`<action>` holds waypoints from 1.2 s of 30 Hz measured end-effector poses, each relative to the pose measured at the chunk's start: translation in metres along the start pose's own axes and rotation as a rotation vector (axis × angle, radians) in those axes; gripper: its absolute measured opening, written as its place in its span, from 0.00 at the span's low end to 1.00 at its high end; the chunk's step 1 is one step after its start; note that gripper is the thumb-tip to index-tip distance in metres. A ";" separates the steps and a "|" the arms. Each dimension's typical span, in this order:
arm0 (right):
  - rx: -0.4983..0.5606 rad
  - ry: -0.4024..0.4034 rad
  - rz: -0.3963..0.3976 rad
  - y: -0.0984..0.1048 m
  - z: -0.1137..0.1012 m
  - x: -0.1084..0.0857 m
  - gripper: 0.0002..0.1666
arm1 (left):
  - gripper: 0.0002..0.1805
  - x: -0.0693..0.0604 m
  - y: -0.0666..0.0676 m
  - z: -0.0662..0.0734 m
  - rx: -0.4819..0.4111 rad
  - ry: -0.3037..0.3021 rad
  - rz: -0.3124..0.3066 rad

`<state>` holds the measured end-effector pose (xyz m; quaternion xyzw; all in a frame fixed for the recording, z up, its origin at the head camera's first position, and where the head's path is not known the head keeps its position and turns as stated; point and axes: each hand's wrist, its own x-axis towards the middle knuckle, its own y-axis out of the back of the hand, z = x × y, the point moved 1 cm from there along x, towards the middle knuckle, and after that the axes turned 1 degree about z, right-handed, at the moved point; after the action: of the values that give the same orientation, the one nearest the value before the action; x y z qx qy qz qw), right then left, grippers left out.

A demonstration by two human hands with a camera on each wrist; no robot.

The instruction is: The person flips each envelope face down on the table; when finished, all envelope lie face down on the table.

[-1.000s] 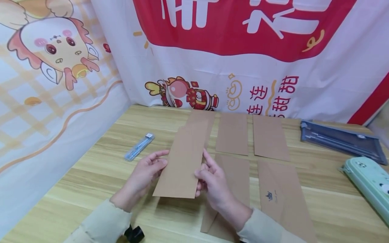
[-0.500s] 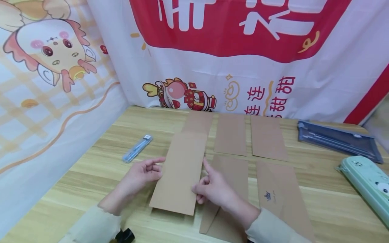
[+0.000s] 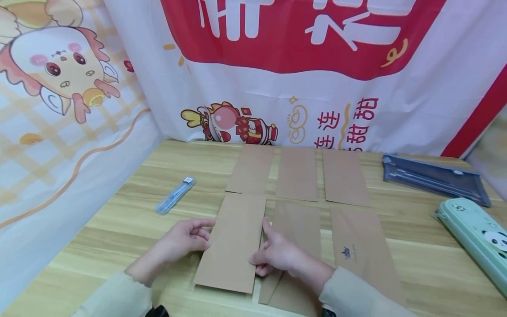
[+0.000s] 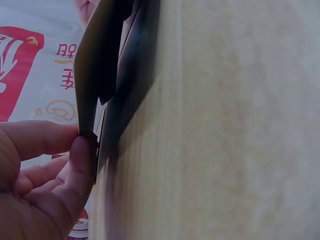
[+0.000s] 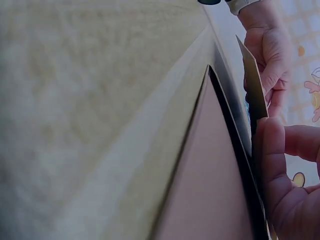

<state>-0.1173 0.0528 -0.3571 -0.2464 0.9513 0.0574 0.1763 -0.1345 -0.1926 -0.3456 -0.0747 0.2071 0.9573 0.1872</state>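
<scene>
A brown kraft-paper envelope (image 3: 233, 244) lies between the two hands, its near end slightly above the table. The left hand (image 3: 186, 240) pinches its left edge between thumb and fingers; in the left wrist view the left hand (image 4: 45, 175) shows that pinch, with the envelope (image 4: 86, 70) seen edge-on. On the opposite edge, the right hand (image 3: 277, 251) holds the paper with thumb and fingers. The right wrist view shows the right hand (image 5: 287, 175) at the edge of the envelope (image 5: 255, 82). Its underside is hidden in the head view.
Three brown envelopes line the back: left (image 3: 251, 169), middle (image 3: 297, 174), right (image 3: 344, 176). Two more lie right of the hands, one partly covered (image 3: 297, 229), one with a printed crown (image 3: 364, 246). A clear blue case (image 3: 175, 196), a dark mesh pouch (image 3: 435, 178) and a green panda pencil case (image 3: 475, 233) surround them.
Both hands have brought the envelope toward the person and lowered it close to the table. The far left envelope, partly covered before, now shows whole. The view has shifted slightly.
</scene>
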 end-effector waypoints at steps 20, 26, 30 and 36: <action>-0.107 -0.102 0.017 -0.007 -0.003 0.013 0.63 | 0.29 -0.001 -0.005 0.001 0.204 0.040 0.112; -0.110 -0.114 0.052 -0.006 -0.004 0.013 0.64 | 0.28 -0.001 -0.005 0.003 0.216 0.027 0.109; -0.117 -0.078 0.053 -0.004 -0.008 0.008 0.61 | 0.28 0.001 -0.004 0.003 0.230 0.024 0.129; -0.050 0.084 0.046 0.017 -0.032 -0.013 0.53 | 0.26 0.000 -0.005 0.013 0.215 -0.049 0.164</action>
<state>-0.1249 0.0675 -0.3223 -0.2309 0.9616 0.0746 0.1285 -0.1336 -0.1829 -0.3360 -0.0135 0.3095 0.9431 0.1205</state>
